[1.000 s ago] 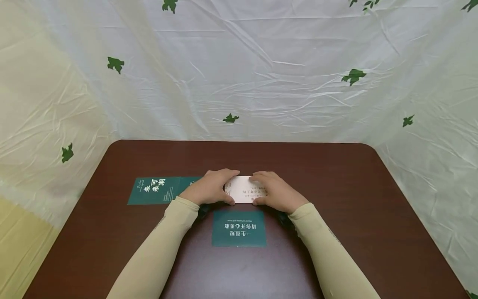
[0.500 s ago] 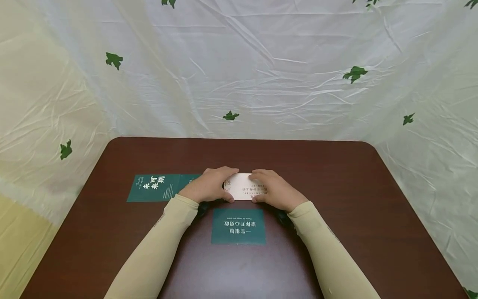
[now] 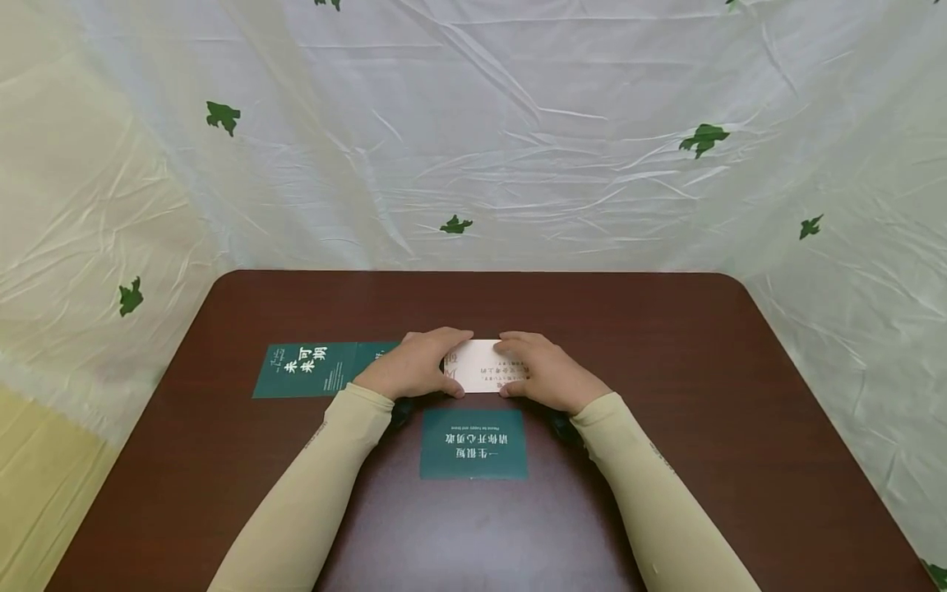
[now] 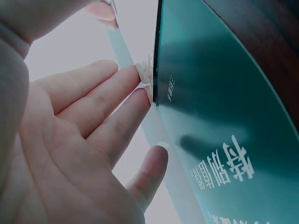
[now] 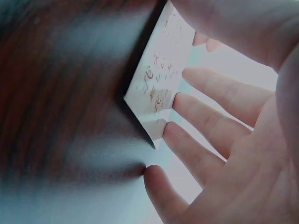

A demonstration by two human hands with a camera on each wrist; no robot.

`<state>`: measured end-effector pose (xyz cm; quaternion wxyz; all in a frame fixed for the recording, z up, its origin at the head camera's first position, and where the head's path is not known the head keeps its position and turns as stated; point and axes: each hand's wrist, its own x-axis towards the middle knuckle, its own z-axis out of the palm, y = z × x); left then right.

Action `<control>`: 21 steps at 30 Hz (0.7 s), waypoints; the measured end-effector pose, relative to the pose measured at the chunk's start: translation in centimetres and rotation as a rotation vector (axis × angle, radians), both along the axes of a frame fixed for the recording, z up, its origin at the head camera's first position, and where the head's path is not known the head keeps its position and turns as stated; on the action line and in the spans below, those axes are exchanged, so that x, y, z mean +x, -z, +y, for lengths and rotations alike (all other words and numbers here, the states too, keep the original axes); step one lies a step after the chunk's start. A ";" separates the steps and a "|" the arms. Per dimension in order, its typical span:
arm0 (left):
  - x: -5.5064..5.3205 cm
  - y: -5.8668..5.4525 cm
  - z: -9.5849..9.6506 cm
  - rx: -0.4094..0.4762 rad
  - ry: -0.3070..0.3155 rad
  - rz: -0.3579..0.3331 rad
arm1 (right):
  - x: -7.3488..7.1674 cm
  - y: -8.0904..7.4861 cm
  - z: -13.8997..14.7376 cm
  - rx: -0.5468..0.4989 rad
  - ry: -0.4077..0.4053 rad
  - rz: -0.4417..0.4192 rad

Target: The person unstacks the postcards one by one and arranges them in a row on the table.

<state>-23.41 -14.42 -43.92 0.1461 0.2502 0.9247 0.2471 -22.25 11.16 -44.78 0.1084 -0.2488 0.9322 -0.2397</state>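
Observation:
Both hands hold a white card point(image 3: 477, 367) with printed text at the middle of the table. My left hand point(image 3: 416, 366) grips its left end, thumb on the near edge and fingers along the far edge. The right hand point(image 3: 555, 372) has the right end in the same way. In the right wrist view, fingertips point(image 5: 175, 133) meet one long side of the white card point(image 5: 161, 88), whose corner shows a dark shadow line under it. A green card point(image 4: 224, 112) with white writing lies beside the left hand, partly covered by it in the head view.
Another green card point(image 3: 473, 444) lies nearer, between the forearms, its writing upside down. A green card point(image 3: 303, 370) is at the left of the brown table point(image 3: 740, 460). White sheeting point(image 3: 518, 164) with green leaf shapes hangs behind the table.
The whole head view shifts slightly upward. Hands and white card keep the same hold and place on the table.

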 end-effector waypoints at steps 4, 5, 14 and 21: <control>0.0 0.0 0.0 0.002 -0.007 -0.007 | -0.1 0.0 0.0 -0.004 -0.006 0.005; 0.0 -0.1 0.0 0.002 -0.008 -0.007 | -0.2 0.1 0.0 -0.006 -0.007 0.008; -0.2 0.0 0.1 -0.013 -0.003 -0.009 | -0.2 0.2 0.2 -0.005 -0.018 0.014; -0.3 -0.1 -0.1 -0.013 0.007 0.000 | -0.4 0.0 0.2 -0.006 -0.016 -0.002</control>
